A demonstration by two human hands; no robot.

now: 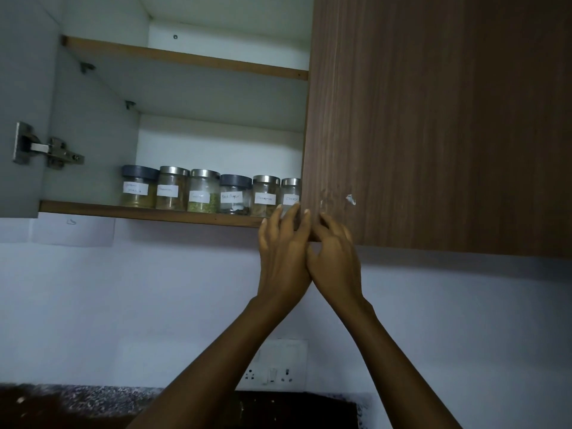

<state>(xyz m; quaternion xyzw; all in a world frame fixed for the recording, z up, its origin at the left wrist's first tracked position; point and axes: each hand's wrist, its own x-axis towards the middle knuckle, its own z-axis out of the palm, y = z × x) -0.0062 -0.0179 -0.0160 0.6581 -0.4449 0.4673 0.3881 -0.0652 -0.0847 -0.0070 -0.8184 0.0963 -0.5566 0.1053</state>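
Note:
A brown wood-grain cabinet door [433,119] hangs shut on the right half of a wall cabinet. My left hand [283,252] reaches up with fingers nearly straight, the tips touching the door's left edge just above its bottom corner. Beside it, my right hand [335,258] has its fingers curled against the door's front at that corner, with the thumb below the bottom edge. The two hands touch each other. On the lower shelf [148,212] stands a row of several labelled glass spice jars [202,195]; the rightmost jar [291,195] is partly hidden by the door.
The left door [18,103] stands swung open, grey inside, with a metal hinge [46,148]. The upper shelf [185,58] shows nothing on it. Below are a white wall, a switch and socket plate [278,366] and a dark speckled counter [77,404].

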